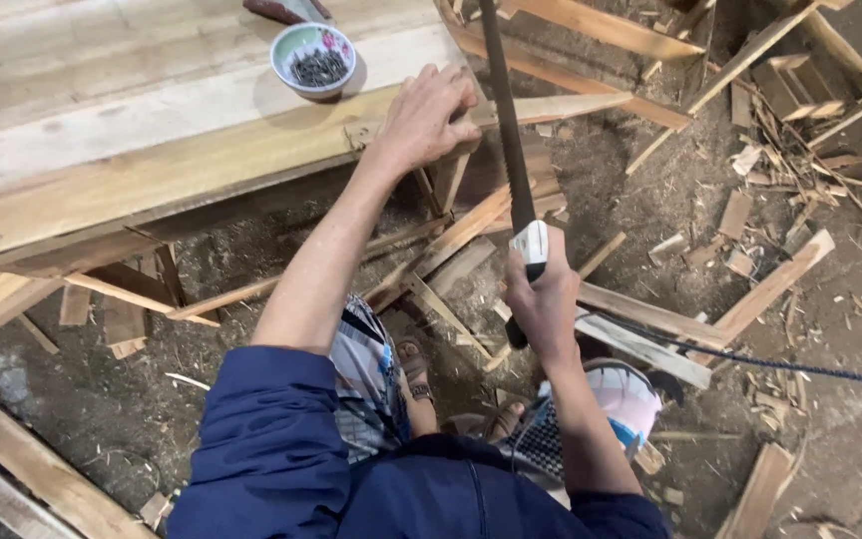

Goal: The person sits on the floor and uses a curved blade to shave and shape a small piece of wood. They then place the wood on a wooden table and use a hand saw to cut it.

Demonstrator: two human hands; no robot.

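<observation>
A rough wooden crate of pale planks filled the upper left of the view, standing on a dirt floor littered with offcuts and splinters. On its top boards sat a small ceramic bowl holding dark nails. A pointed wooden slat jutted from the crate's right corner out over the floor. The left hand pressed down on that corner, fingers curled over the slat's near end to pin it. The right hand was closed in a fist around the pale handle of a hand saw, whose long dark blade ran up and away across the slat just beyond the left fingers. A blue cord trailed over the scraps to the right.

By the look of it, the sawing step was in hand, the blade set on the slat. The next stroke would call for a firm hold on the wood and fingers kept clear of the teeth.
</observation>
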